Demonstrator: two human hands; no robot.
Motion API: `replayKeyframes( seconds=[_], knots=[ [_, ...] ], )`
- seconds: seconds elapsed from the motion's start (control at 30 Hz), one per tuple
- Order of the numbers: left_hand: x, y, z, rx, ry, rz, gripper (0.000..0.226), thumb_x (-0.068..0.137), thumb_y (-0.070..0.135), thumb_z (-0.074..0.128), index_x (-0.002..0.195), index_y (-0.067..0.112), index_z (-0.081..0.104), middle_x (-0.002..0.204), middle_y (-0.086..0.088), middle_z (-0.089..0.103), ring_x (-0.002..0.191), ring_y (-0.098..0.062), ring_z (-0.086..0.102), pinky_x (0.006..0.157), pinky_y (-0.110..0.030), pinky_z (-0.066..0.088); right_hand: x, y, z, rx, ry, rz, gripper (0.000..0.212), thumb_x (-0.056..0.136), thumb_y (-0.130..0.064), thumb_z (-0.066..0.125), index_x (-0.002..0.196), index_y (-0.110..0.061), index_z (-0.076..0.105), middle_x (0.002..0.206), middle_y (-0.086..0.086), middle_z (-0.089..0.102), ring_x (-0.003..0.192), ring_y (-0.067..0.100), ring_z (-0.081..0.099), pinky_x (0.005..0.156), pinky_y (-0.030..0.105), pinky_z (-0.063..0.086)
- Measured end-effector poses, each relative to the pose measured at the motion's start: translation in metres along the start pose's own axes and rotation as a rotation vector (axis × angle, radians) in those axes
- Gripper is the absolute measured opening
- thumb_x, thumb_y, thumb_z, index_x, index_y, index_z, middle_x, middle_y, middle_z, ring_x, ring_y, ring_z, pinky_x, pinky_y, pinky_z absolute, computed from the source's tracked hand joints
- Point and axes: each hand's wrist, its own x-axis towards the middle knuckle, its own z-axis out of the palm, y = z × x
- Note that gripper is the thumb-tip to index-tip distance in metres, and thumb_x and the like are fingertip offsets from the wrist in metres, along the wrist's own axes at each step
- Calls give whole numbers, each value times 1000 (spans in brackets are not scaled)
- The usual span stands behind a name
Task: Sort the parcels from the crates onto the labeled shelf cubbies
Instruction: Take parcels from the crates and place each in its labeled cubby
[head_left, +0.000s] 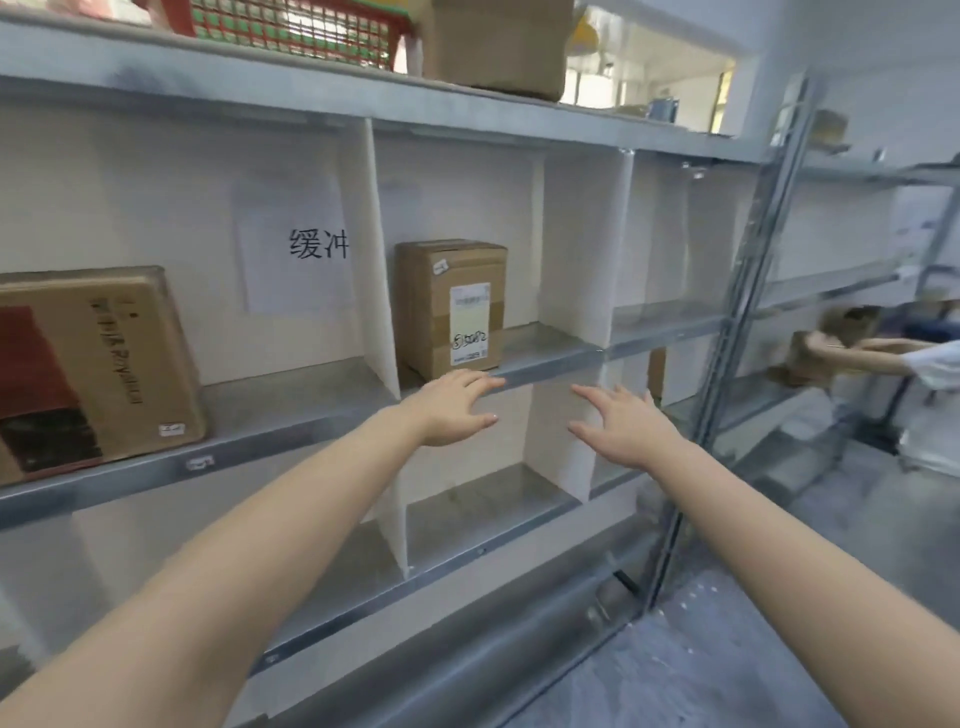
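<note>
- A wide flat box (93, 364) leans in the cubby left of the upright box (449, 306). It looks stiff and broad, probably a two-handed lift by its side edges.
- A paper label (296, 244) hangs on the back wall between those two.
- The upright box stands on end in the middle cubby, close to the front ledge (545, 364), with its shipping label facing out. It is taped cardboard, so likely rigid and not slippery. Its weight cannot be judged. Being tall and narrow, it may tip, so hold it low on both side faces.
- The left hand (457, 405) is just below the upright box at the ledge, fingers straight, holding nothing. Whether it touches the ledge is unclear.
- The right hand (623, 431) hovers right of that box, before a white divider (550, 441), spread and empty.
- Far right of the box, another person's arm (872, 358) reaches toward other shelving, too blurred to say more.
</note>
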Motion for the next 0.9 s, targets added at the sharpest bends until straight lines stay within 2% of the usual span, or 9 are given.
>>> replayKeyframes(
  seconds=[0.1, 0.33, 0.5, 0.6, 0.73, 0.8, 0.9],
  knots=[
    [67, 50, 18, -33, -45, 76, 60, 102, 44, 44, 156, 30, 21, 164, 0, 19, 151, -18, 13, 122, -37, 10, -4, 83, -4, 28, -9, 106, 63, 97, -59, 37, 153, -35, 22, 153, 3, 41, 147, 30, 21, 119, 57, 8],
    [210, 165, 66, -17, -110, 307, 59, 102, 47, 42, 156, 30, 22, 164, 0, 18, 151, -20, 12, 121, -38, 9, -20, 249, -11, 59, 0, 334, 63, 98, -56, 40, 153, -32, 24, 159, 2, 26, 147, 24, 21, 119, 55, 9],
    [322, 238, 103, 24, -163, 492, 63, 101, 50, 43, 157, 33, 18, 165, 0, 15, 152, -23, 9, 123, -40, 8, -15, 350, -14, 67, 32, 501, 64, 97, -56, 43, 153, -34, 23, 161, 2, 22, 147, 24, 23, 119, 53, 17],
    [394, 282, 115, 49, -211, 581, 64, 101, 53, 40, 157, 37, 14, 166, 1, 8, 153, -24, 1, 124, -41, 4, -9, 406, -19, 23, 52, 614, 63, 97, -54, 44, 153, -35, 23, 160, 0, 23, 146, 23, 24, 118, 48, 22],
    [480, 349, 126, 34, -215, 724, 65, 101, 50, 43, 157, 35, 15, 165, -1, 11, 152, -24, 4, 124, -41, 7, -4, 475, -27, -4, 117, 777, 60, 95, -54, 47, 150, -36, 28, 157, -2, 30, 142, 23, 32, 116, 49, 21],
    [517, 384, 136, 7, -207, 796, 63, 101, 47, 46, 156, 35, 19, 165, 0, 15, 152, -21, 9, 122, -38, 10, -11, 506, -27, -10, 174, 869, 60, 95, -50, 50, 149, -33, 31, 156, -2, 32, 141, 21, 34, 115, 45, 27],
    [561, 432, 160, -40, -203, 914, 59, 101, 43, 48, 155, 33, 25, 162, 3, 21, 149, -18, 15, 121, -36, 16, -36, 547, -17, 46, 292, 1022, 57, 94, -48, 53, 146, -32, 39, 152, -3, 39, 135, 18, 42, 106, 38, 40]
  ],
)
